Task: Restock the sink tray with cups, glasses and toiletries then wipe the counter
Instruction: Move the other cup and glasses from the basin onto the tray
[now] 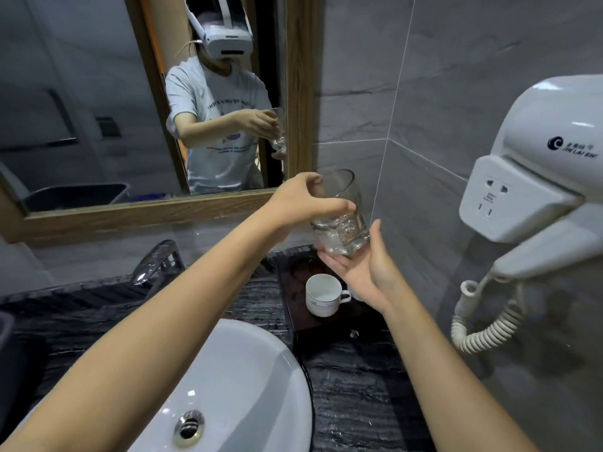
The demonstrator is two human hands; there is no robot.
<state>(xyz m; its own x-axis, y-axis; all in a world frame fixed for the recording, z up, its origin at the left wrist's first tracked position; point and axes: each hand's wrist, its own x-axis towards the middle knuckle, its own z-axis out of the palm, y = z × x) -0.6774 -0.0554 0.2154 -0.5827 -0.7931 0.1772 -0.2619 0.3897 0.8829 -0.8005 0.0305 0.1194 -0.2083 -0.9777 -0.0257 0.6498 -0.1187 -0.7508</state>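
The tap [156, 259] and basin [248, 370] sit on the left part of the tabletop [359, 386], out of the way of this step.

The left hand [300, 199] reaches in from the left. Its fingers [339, 207] are curled round the upper wall of the glass [342, 220], clamped on it just under the rim. The glass is held in the air, tilted with its mouth towards the mirror, above the back of the tray [326, 327]. The tray lies against the tabletop's right edge, by the wall.

A cup [321, 295] stands upright near the middle of the tray, handle to the right. The spot behind it, towards the tray's back edge, looks free.

The right hand [362, 272] lies palm up under the heavy base, fingers straight and apart and thumb raised beside the glass. It supports rather than grips.

The step looks like setting the glass down on the tray:
- Bring the glass upright first, letting the palm take the weight of the base.
- Lower it behind the cup, well apart from the cup's rim and handle so glass and china do not knock.
- Slide the right hand out sideways only once the base is nearly down.
- Keep fingers off the rim, since guests drink from it.
- Mind the dryer [538, 158] cord hanging to the right.
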